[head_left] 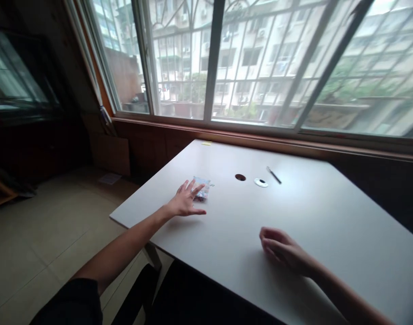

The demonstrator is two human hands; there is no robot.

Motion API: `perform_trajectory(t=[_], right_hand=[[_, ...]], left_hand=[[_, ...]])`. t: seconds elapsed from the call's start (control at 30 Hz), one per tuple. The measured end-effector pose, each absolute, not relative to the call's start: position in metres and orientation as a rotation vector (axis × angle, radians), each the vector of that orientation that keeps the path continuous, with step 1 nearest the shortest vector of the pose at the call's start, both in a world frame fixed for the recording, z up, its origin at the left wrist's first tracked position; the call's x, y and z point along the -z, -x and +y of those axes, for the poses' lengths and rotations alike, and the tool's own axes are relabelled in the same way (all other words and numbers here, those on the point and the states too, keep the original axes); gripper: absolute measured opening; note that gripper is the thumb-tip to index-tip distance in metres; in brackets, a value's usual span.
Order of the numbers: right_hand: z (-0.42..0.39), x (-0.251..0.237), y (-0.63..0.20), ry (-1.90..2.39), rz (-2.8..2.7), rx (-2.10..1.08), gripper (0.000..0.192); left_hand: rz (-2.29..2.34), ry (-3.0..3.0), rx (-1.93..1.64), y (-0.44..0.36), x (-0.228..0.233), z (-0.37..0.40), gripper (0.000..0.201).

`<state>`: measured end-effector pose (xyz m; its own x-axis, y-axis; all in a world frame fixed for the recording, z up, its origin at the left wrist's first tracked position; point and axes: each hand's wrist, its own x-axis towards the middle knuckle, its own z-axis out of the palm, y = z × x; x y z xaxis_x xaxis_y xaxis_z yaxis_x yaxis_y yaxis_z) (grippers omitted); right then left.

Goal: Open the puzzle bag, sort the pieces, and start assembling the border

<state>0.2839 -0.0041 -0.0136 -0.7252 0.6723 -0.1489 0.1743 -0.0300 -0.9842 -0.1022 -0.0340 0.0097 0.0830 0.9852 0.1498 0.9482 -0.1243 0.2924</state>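
Observation:
My left hand [187, 201] reaches over the left part of the white table [227, 225] with its fingers spread and nothing held. Just beyond its fingertips lies a small, pale blue printed packet [203, 192], partly hidden by the fingers; I cannot tell whether they touch it. My right hand [284, 248] is at the table's near right, its fingers loosely curled inward, with no object showing in it.
Farther back are a round hole [240, 177] in the tabletop, a white ring-shaped cover [261, 183] and a dark, slim pen-like thing [274, 175]. A yellow slip [206, 143] lies at the far edge. Barred windows [254, 63] stand behind the table.

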Motion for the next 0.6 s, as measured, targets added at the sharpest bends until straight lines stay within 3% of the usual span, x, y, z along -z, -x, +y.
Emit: perform_trajectory(t=[0.07,0.13,0.2,0.37,0.47,0.6], right_hand=[[-0.001,0.018,-0.281,0.884,-1.718,-1.890,0.030],[0.001,0.019,-0.279,0.859,-1.642,-1.905,0.029],[0.003,0.018,-0.279,0.851,-1.581,-1.932,0.026],[0.005,0.014,-0.279,0.867,-1.542,-1.960,0.020],[0.008,0.015,-0.284,0.843,-1.506,-2.013,0.021],[0.019,0.013,-0.302,0.875,-1.438,-1.860,0.034]], left_hand=[[1.994,-2.248,-0.451,0.091,-0.012,-0.009,0.091],[1.996,-2.271,-0.430,0.089,-0.016,0.006,0.059],[1.989,-2.291,-0.412,0.092,-0.019,0.015,0.040],[1.940,-2.362,-0.505,0.108,-0.014,0.035,0.034],[2.083,-2.348,-0.845,0.118,-0.015,0.053,0.039],[2.156,-2.444,-1.088,0.119,-0.024,0.066,0.043]])
